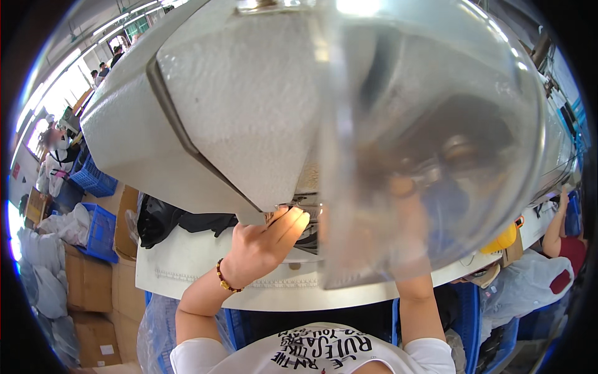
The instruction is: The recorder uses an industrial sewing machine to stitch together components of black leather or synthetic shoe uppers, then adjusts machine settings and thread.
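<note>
A large grey machine head (243,93), which looks like an industrial sewing machine, fills the upper middle. Under its lower end, beside small metal parts (308,202), my left hand (265,240) has its fingers bunched together. What the fingertips hold, if anything, is hidden. A beaded bracelet (222,277) circles the left wrist. On the right, a clear curved plastic shield (436,124) stands very close and blurs what lies behind it. My right hand (406,215) reaches up behind this shield, its fingers too smeared to read.
The white tabletop (193,274) has a ruler scale along its front. Black cloth (205,221) lies left of my left hand. Blue crates (103,234) and cardboard boxes (90,280) stand at left. At right are a plastic-wrapped bundle (529,290), a yellow object (500,239) and another person's arm (555,224).
</note>
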{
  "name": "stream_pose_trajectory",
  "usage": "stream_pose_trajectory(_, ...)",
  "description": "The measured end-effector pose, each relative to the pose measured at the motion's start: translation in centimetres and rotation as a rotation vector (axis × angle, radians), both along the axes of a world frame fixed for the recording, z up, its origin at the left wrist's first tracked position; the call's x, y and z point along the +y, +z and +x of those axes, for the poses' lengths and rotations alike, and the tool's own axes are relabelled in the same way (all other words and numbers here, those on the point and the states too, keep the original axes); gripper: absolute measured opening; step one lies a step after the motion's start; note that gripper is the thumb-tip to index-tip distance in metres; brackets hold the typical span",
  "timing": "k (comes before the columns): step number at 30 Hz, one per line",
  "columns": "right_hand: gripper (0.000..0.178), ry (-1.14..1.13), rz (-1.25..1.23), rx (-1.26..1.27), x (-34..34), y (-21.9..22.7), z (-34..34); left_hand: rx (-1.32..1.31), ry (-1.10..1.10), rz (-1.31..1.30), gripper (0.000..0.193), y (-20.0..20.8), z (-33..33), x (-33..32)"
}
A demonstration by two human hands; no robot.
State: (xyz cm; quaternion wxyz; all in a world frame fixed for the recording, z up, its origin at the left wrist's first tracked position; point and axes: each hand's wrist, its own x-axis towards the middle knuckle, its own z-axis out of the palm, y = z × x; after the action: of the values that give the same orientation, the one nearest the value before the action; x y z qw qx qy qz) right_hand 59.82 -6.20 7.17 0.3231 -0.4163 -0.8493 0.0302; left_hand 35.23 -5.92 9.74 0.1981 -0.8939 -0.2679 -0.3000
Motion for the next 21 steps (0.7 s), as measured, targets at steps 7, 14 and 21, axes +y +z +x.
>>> stream_pose_trajectory(7,0.014,-0.02,-0.116,-0.001,4.0,-0.2,0.3,-0.013,-0.024,-0.01,0.033,0.9,0.5,-0.1)
stream_pose_trajectory(14,0.014,-0.041,-0.117,-0.016,5.0,-0.3,0.3,-0.191,-0.138,-0.471,0.023,1.9,-2.0,1.5)
stream_pose_trajectory(21,0.013,-0.05,0.287,-0.074,-0.5,-0.7,-2.4,0.18,0.102,-0.285,0.029,0.3,-4.9,5.0)
